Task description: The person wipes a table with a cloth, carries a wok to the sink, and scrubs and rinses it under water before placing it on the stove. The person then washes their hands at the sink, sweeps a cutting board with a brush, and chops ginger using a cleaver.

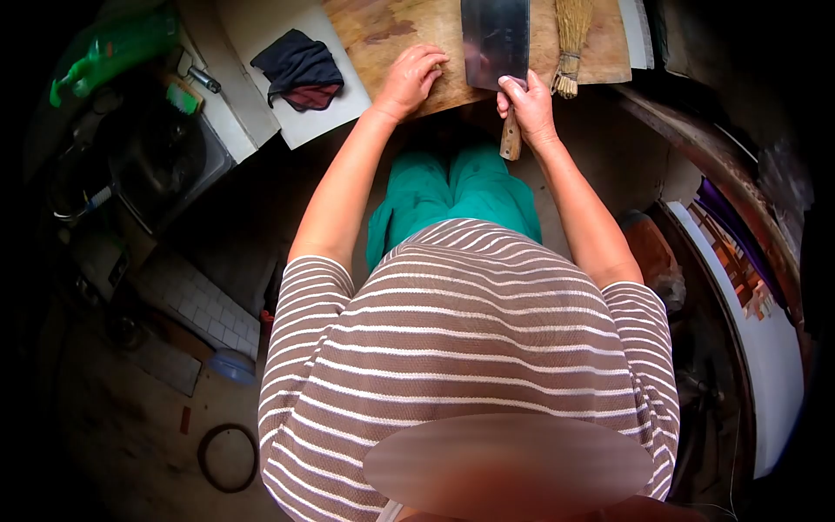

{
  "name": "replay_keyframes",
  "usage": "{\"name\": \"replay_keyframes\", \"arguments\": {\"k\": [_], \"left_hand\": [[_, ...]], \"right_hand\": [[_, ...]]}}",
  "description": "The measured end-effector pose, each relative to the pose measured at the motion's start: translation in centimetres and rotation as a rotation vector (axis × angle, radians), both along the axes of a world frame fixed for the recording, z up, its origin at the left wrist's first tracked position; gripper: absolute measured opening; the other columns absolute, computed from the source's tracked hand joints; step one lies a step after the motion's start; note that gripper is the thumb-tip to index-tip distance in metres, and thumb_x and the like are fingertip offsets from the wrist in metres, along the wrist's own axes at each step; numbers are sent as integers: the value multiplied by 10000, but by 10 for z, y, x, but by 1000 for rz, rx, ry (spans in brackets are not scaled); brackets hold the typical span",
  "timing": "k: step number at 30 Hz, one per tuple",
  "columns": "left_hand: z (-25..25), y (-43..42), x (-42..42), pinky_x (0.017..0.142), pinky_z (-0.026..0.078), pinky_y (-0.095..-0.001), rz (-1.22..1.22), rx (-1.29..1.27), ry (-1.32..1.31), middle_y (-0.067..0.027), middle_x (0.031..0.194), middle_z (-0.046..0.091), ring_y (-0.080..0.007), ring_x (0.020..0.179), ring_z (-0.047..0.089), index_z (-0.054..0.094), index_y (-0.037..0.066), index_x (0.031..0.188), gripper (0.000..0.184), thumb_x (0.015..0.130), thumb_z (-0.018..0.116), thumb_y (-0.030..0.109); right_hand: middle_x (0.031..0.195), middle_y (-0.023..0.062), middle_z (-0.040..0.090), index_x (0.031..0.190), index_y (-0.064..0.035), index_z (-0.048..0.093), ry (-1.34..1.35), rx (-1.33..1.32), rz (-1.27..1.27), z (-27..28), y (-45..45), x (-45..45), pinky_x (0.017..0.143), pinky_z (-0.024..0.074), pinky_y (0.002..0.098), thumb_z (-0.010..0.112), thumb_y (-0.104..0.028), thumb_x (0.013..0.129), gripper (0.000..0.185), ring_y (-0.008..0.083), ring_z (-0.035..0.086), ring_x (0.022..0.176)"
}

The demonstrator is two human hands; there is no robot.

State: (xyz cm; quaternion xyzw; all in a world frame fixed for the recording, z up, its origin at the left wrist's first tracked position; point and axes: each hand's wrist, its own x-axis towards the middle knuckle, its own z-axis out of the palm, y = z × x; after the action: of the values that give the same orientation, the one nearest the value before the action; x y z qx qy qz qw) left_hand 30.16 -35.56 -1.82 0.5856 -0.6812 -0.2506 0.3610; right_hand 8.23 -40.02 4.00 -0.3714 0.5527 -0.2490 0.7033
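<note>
The wooden board (pixel 383 43) lies at the top of the view. My right hand (pixel 531 109) is closed round the wooden handle of a cleaver (pixel 496 43), whose wide dark blade lies over the board, pointing away from me. The handle's end sticks out below my fist, past the board's near edge. To the left, my left hand (pixel 410 83) rests at the near edge of the board, fingers loosely bent and thumb a little apart, with nothing visible in it. A straw brush (pixel 570 43) lies right of the blade.
A dark folded cloth (pixel 300 70) lies on the pale counter (pixel 317 129) left of the board. Farther left are a dark sink (pixel 165 165) and a green bag (pixel 117 56). A pale blue container (pixel 232 366) and a dark ring (pixel 228 458) are on the floor.
</note>
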Motion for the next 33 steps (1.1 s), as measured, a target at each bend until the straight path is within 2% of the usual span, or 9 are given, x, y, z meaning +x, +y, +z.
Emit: {"name": "replay_keyframes", "arguments": {"k": [5, 11, 15, 19, 20, 22, 24, 27, 33], "left_hand": [[8, 1, 9, 961, 423, -370, -38, -73, -187, -67, 1081, 590, -301, 1079, 510, 615, 116, 1050, 406, 662, 700, 29], [-8, -2, -2, 885, 441, -386, -1, -53, -242, -66, 1018, 580, -299, 988, 510, 607, 102, 1003, 395, 632, 740, 93], [-10, 2, -26, 830, 442, -396, 271, 33, -186, -92, 963, 563, -311, 932, 505, 590, 83, 951, 381, 621, 770, 147], [-1, 12, -28, 833, 431, -411, 339, 0, -138, -111, 970, 552, -329, 946, 496, 578, 65, 960, 434, 586, 786, 140], [-1, 13, -25, 826, 433, -404, 305, -43, -146, -104, 960, 561, -320, 930, 510, 584, 74, 964, 410, 604, 771, 131], [-7, 15, -19, 819, 434, -397, 273, -85, -154, -97, 949, 570, -310, 915, 524, 589, 84, 968, 386, 622, 757, 123], [-21, 12, -15, 786, 448, -380, 180, -197, -161, -78, 910, 580, -298, 876, 534, 603, 82, 876, 250, 649, 709, 72], [-20, 11, -17, 747, 459, -368, 174, -129, -196, -56, 884, 594, -286, 843, 542, 602, 80, 800, 154, 670, 679, 49], [-18, 11, -17, 720, 468, -370, 193, -169, -183, -59, 864, 600, -287, 818, 552, 604, 75, 790, 150, 661, 674, 43]], "right_hand": [[692, 50, 578, 1011, 15, 555, 99, -11, 85, -4, 10, -8, 430, 455, 239, 584, -113, 869, 193, 86, 531, 489], [765, 59, 589, 1070, 12, 571, 299, -188, 200, 9, 23, -1, 432, 474, 237, 575, -120, 861, 247, 85, 558, 501], [819, 58, 582, 1147, -11, 555, 368, -350, 323, 9, 25, 2, 438, 454, 234, 557, -109, 873, 291, 71, 537, 501], [889, 174, 595, 1131, -2, 557, 509, -767, 446, 9, 22, 6, 648, 507, 336, 542, -59, 828, 308, 286, 614, 691], [889, 174, 595, 1131, -2, 557, 509, -767, 447, 14, 22, 8, 648, 507, 336, 542, -59, 828, 308, 286, 614, 691], [980, 198, 592, 1114, -40, 554, 546, -768, 501, 23, 22, 13, 742, 504, 445, 538, -77, 813, 304, 396, 594, 846], [1008, 202, 583, 1125, -45, 537, 556, -759, 540, 25, 22, 20, 743, 501, 459, 530, -85, 820, 308, 406, 590, 853], [1054, 207, 564, 1143, -57, 504, 625, -699, 660, 12, 25, 27, 738, 489, 493, 508, -103, 836, 310, 432, 580, 854], [1035, 219, 560, 1120, -46, 509, 661, -745, 686, 13, 20, 26, 739, 482, 505, 502, -109, 841, 286, 440, 577, 844]]}}
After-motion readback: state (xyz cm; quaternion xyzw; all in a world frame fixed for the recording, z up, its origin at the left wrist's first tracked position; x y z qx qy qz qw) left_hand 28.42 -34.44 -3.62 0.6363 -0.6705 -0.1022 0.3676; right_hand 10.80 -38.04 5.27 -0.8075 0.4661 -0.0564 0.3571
